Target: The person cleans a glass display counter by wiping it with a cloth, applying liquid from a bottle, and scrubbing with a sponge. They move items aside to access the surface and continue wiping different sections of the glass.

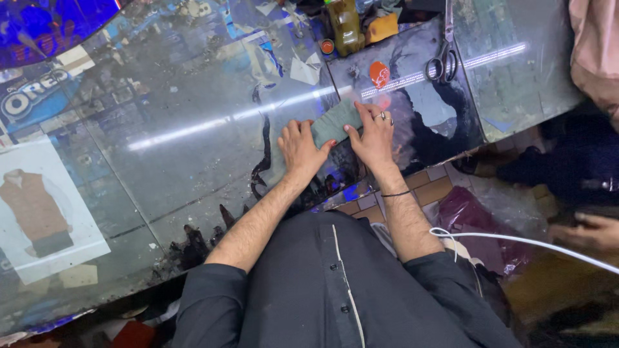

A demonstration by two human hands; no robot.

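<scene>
A small folded grey-green cloth (333, 122) lies on the glass counter (193, 116) near its front edge. My left hand (300, 149) rests flat on the counter with its fingertips against the cloth's near left end. My right hand (374, 136), with a ring on one finger, presses on the cloth's right end, fingers spread over it. A thin dark band circles my right wrist.
Scissors (443, 59) lie on the counter beyond my right hand, next to an orange patch (379, 73). A greenish bottle (345, 26) and a small orange cap (327, 46) stand farther back. Another person's hand (590, 232) shows at the right. A white cable (516, 240) crosses above a maroon bag (474, 212).
</scene>
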